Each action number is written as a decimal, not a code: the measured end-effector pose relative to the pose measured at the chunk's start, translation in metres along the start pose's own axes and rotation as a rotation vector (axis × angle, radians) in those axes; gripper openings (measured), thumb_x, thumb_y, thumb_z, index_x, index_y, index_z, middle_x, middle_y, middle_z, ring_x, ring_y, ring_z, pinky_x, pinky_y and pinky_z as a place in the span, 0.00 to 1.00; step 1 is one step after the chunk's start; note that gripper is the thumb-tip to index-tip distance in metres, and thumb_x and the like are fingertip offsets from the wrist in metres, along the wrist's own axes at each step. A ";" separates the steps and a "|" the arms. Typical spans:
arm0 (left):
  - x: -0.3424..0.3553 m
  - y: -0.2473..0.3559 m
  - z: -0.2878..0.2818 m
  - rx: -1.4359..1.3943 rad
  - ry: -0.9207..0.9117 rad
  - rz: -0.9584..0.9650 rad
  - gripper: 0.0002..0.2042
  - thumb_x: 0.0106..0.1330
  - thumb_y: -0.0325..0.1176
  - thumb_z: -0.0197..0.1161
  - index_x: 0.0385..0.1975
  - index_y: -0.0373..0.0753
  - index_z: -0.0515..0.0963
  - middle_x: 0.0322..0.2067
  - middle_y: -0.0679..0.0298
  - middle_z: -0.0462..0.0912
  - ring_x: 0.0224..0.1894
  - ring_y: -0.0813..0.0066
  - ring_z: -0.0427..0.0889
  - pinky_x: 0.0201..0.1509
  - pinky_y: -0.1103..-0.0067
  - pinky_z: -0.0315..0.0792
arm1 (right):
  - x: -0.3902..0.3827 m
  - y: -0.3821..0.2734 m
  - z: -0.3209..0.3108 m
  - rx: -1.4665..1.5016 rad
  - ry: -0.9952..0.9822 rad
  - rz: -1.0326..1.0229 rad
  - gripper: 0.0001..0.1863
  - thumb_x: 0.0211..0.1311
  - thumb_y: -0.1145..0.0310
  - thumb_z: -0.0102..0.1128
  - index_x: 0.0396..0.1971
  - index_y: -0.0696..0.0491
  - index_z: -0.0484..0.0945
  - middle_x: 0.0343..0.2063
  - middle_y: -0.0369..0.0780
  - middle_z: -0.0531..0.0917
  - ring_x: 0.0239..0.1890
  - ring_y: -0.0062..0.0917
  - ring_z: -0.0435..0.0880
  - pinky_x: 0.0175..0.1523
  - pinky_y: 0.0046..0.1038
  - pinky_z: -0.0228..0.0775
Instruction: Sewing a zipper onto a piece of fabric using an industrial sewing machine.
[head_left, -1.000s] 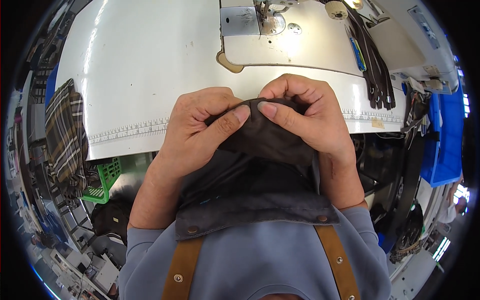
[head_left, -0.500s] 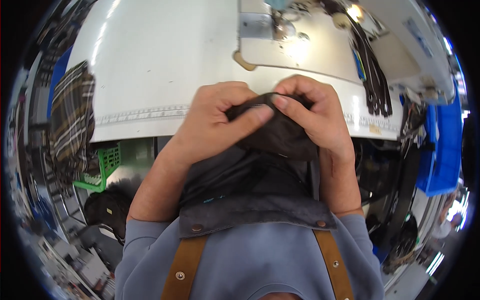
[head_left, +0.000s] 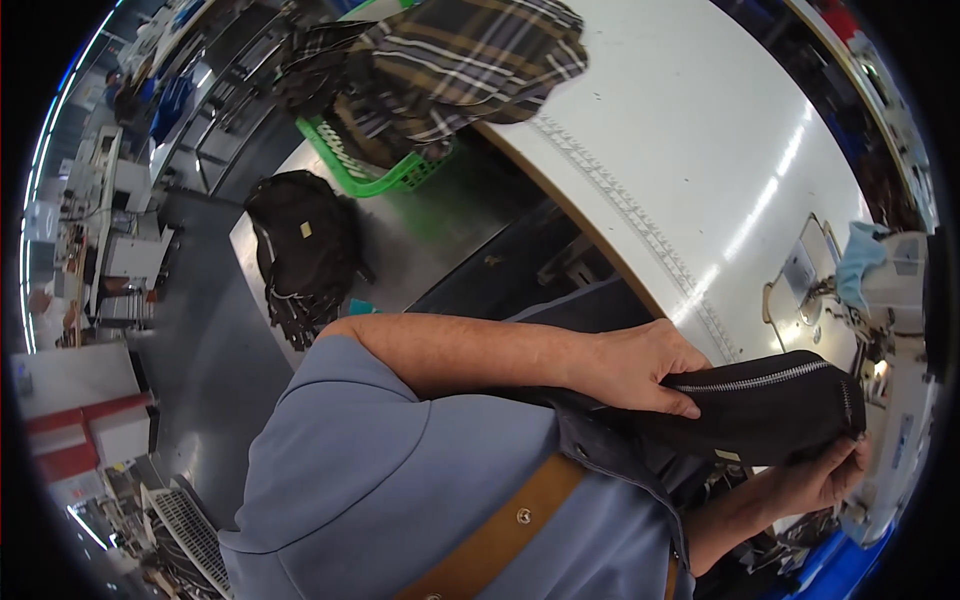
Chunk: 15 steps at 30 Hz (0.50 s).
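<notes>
A black fabric pouch (head_left: 755,415) with a silver metal zipper along its upper edge is stretched between my hands. My left hand (head_left: 645,368) grips its left end, thumb on the near face and fingers behind. At the far right corner, by the zipper's end, my right hand (head_left: 825,478) pinches the fabric. A small pale tag shows on the pouch's lower side. Part of the cloth at the left end is hidden by my left hand and forearm.
The white sewing table (head_left: 690,130) has a ruler strip along its edge, with a sewing machine (head_left: 895,290) at the right. Plaid cloth (head_left: 470,60) hangs over the table corner above a green basket (head_left: 365,180). A pile of black pouches (head_left: 305,235) lies on a metal surface.
My view has swung left, bringing the basket and black pile into fuller sight. The bunched pouch is now drawn out lengthwise, its zipper showing, and my hands are farther apart.
</notes>
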<state>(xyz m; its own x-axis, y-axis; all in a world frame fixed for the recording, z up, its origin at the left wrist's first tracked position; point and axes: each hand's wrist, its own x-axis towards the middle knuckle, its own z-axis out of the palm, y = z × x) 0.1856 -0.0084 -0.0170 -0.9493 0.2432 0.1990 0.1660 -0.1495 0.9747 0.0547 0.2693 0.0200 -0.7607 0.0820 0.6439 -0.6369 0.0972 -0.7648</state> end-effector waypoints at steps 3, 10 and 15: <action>-0.025 0.006 -0.024 0.156 0.105 0.042 0.21 0.62 0.27 0.72 0.54 0.30 0.79 0.48 0.48 0.85 0.54 0.62 0.84 0.57 0.73 0.74 | -0.002 0.014 0.028 0.104 -0.132 -0.009 0.19 0.75 0.57 0.58 0.51 0.59 0.75 0.49 0.44 0.82 0.52 0.29 0.80 0.62 0.32 0.71; -0.157 0.101 -0.117 0.774 1.064 0.152 0.14 0.57 0.38 0.80 0.32 0.37 0.82 0.28 0.69 0.81 0.29 0.81 0.76 0.33 0.79 0.72 | -0.023 0.025 0.059 0.021 -0.513 0.124 0.15 0.76 0.63 0.55 0.50 0.61 0.75 0.41 0.42 0.82 0.34 0.18 0.71 0.51 0.24 0.66; -0.277 0.119 -0.148 0.363 1.403 0.206 0.23 0.67 0.30 0.69 0.61 0.35 0.73 0.55 0.59 0.82 0.56 0.70 0.81 0.63 0.73 0.74 | -0.029 0.022 0.057 -0.019 -0.577 0.250 0.13 0.74 0.67 0.59 0.48 0.61 0.77 0.40 0.40 0.82 0.32 0.14 0.71 0.44 0.18 0.65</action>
<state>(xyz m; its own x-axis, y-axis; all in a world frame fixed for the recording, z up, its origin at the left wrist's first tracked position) 0.4290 -0.2357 0.0293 -0.3407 -0.8969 0.2818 0.1835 0.2305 0.9556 0.0560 0.2126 -0.0166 -0.8349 -0.4436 0.3259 -0.4325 0.1622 -0.8869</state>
